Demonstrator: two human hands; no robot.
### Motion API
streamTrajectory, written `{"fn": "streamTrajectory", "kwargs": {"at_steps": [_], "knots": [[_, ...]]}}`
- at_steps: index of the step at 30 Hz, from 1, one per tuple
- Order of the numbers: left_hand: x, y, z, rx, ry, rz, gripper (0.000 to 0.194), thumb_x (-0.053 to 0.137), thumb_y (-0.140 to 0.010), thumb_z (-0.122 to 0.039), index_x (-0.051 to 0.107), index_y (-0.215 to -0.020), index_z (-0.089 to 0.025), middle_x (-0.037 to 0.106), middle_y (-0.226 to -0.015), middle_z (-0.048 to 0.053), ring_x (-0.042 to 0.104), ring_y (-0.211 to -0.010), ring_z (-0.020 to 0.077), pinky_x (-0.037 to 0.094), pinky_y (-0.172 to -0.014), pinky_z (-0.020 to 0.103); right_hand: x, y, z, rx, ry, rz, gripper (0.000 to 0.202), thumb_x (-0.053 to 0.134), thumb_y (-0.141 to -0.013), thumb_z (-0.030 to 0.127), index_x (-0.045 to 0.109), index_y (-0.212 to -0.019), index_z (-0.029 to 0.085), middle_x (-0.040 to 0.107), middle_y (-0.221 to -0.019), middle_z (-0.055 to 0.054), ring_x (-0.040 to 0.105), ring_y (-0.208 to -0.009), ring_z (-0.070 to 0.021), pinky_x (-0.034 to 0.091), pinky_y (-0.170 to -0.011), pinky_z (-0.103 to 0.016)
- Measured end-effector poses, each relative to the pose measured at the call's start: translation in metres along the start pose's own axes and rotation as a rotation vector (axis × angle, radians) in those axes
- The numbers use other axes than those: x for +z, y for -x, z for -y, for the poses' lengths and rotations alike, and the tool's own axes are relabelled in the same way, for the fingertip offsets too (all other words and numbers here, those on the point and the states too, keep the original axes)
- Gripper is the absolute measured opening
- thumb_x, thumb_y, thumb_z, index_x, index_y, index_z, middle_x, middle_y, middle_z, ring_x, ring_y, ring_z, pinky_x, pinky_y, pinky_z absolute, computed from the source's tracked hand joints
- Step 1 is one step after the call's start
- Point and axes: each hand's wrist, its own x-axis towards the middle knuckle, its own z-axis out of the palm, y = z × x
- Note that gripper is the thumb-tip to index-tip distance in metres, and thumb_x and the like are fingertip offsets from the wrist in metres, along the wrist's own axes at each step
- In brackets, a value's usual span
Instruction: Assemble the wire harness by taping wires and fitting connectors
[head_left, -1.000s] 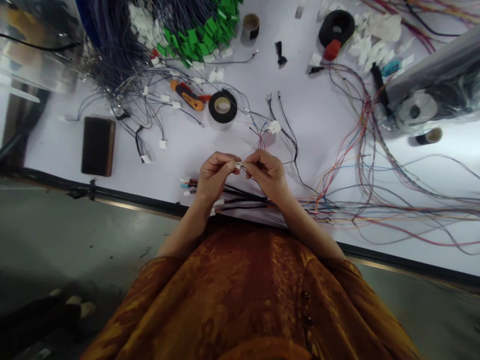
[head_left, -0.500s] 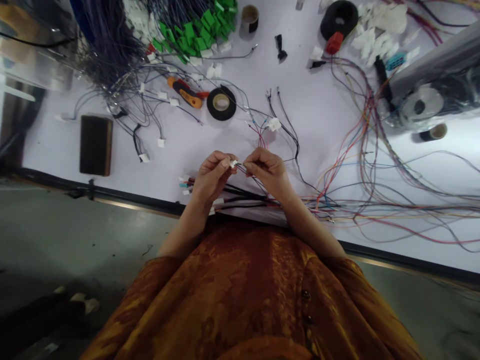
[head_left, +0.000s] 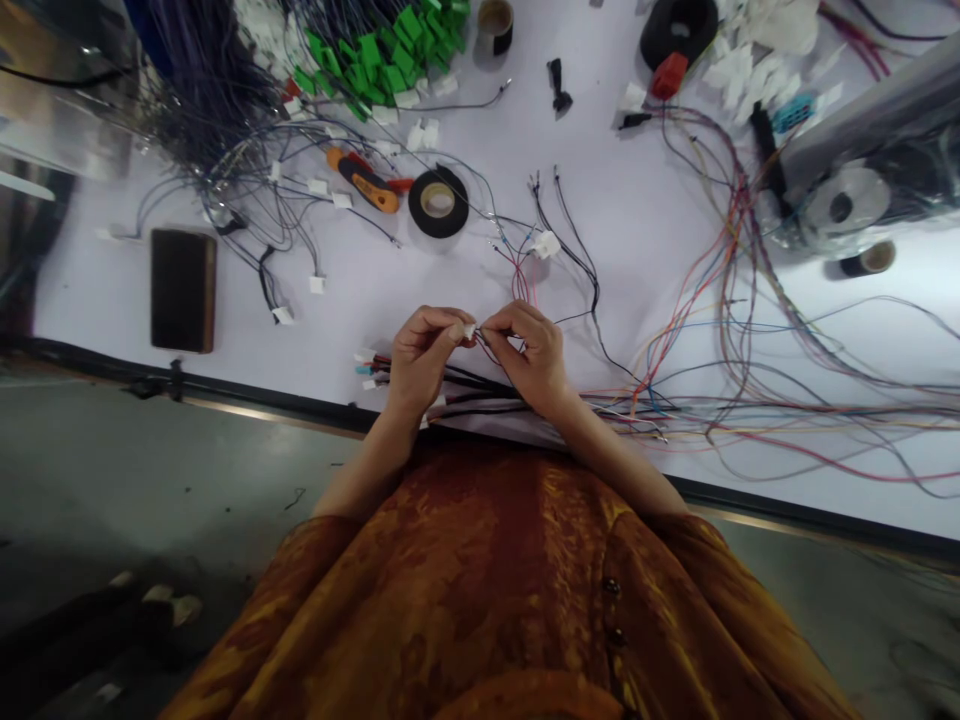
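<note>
Between the thumb and fingers of my left hand (head_left: 421,358) is a small white connector (head_left: 469,330). My right hand (head_left: 531,352) pinches thin dark wires right beside the connector, and its fingertips nearly touch those of my left hand. Below both hands, a bundle of black cables (head_left: 480,382) runs along the table's front edge, with small white and blue connectors at its left end. Just beyond my right hand lie thin red wires (head_left: 519,276) and a white connector (head_left: 545,244) on dark wires.
Black tape (head_left: 439,201) and an orange cutter (head_left: 363,180) lie beyond my hands. A dark phone-like object (head_left: 182,290) is at left. Green connectors (head_left: 390,60) are piled at the back. Loose coloured wires (head_left: 720,300) spread to the right, near a plastic-wrapped roll (head_left: 847,200).
My right hand's fingertips have moved slightly left, closer to the white connector. The view has shifted slightly, and my left hand keeps its hold.
</note>
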Motion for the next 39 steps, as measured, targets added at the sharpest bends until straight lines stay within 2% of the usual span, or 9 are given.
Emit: {"fn": "streamTrajectory", "kwargs": {"at_steps": [8,13,16,19,21,25,30,35,39], "knots": [[0.002,0.002,0.004,0.006,-0.035,-0.020,0.020,0.080,-0.082,-0.035,0.067,-0.080,-0.021,0.069,-0.087,0.002,0.062,-0.072,0.0099,0.053,-0.073,0.026,0.002,0.000,-0.004,0.009,-0.022,0.036,0.019,0.054,-0.096,0.024,0.060,-0.078,0.021,0.062,-0.078,-0.001,0.055,-0.071,-0.0121,0.045,-0.068,-0.028],[-0.003,-0.002,0.000,0.018,-0.003,-0.087,0.019,0.082,-0.079,-0.035,0.069,-0.083,-0.022,0.070,-0.093,0.001,0.063,-0.075,0.0092,0.054,-0.075,0.025,-0.008,-0.003,-0.004,0.118,-0.056,0.205,0.017,0.064,-0.093,0.036,0.064,-0.092,0.019,0.063,-0.077,0.001,0.054,-0.066,-0.0099,0.042,-0.063,-0.025],[-0.005,0.000,-0.002,-0.171,0.082,-0.036,0.028,0.084,-0.077,-0.042,0.074,-0.094,-0.022,0.071,-0.096,0.002,0.064,-0.077,0.0086,0.055,-0.074,0.023,-0.009,-0.004,-0.001,0.040,0.079,0.254,0.013,0.061,-0.095,0.031,0.064,-0.092,0.018,0.064,-0.084,-0.001,0.055,-0.071,-0.0111,0.041,-0.067,-0.026],[-0.006,0.003,0.001,-0.363,0.197,-0.018,0.035,0.086,-0.073,-0.046,0.077,-0.093,-0.019,0.068,-0.080,0.000,0.060,-0.068,0.0059,0.052,-0.064,0.018,-0.002,-0.006,0.001,-0.018,0.237,0.263,0.018,0.050,-0.100,0.025,0.065,-0.093,0.019,0.065,-0.089,-0.004,0.057,-0.078,-0.0140,0.041,-0.071,-0.028],[-0.007,0.004,0.004,-0.356,0.232,-0.082,0.031,0.088,-0.072,-0.042,0.077,-0.090,-0.018,0.068,-0.078,-0.001,0.058,-0.064,0.0038,0.050,-0.060,0.015,0.003,-0.007,-0.001,-0.045,0.339,0.292,0.018,0.049,-0.101,0.025,0.066,-0.096,0.020,0.066,-0.090,-0.006,0.058,-0.081,-0.0167,0.042,-0.075,-0.030],[-0.014,0.001,0.010,-0.294,0.296,-0.179,0.021,0.082,-0.080,-0.036,0.076,-0.094,-0.021,0.075,-0.103,0.001,0.065,-0.072,0.0027,0.054,-0.066,0.012,0.000,0.002,-0.013,-0.041,0.584,0.306,0.023,0.048,-0.097,0.013,0.068,-0.106,0.019,0.067,-0.101,-0.011,0.058,-0.097,-0.0242,0.045,-0.091,-0.039],[-0.016,-0.003,0.011,-0.349,0.381,-0.224,0.018,0.063,-0.097,-0.036,0.073,-0.099,-0.021,0.077,-0.100,0.001,0.073,-0.084,0.0057,0.059,-0.078,0.012,-0.024,0.035,-0.021,-0.050,0.702,0.170,0.045,0.042,-0.090,0.002,0.063,-0.127,0.016,0.058,-0.135,-0.017,0.049,-0.126,-0.0289,0.043,-0.107,-0.046],[-0.004,-0.001,0.001,-0.407,0.425,-0.276,0.016,0.061,-0.098,-0.027,0.073,-0.096,-0.017,0.078,-0.089,0.001,0.073,-0.074,0.0055,0.059,-0.072,0.010,-0.059,0.063,-0.012,-0.025,0.744,0.072,0.034,0.043,-0.098,0.015,0.071,-0.116,0.021,0.067,-0.115,-0.012,0.060,-0.107,-0.0243,0.052,-0.096,-0.041],[-0.006,-0.003,-0.005,-0.367,0.407,-0.315,0.019,0.058,-0.099,-0.023,0.074,-0.094,-0.017,0.078,-0.085,0.001,0.074,-0.071,0.0062,0.060,-0.068,0.011,-0.115,0.061,-0.016,0.041,0.782,-0.031,0.023,0.053,-0.095,0.025,0.073,-0.106,0.021,0.067,-0.118,-0.013,0.062,-0.111,-0.0272,0.052,-0.098,-0.048]]}}
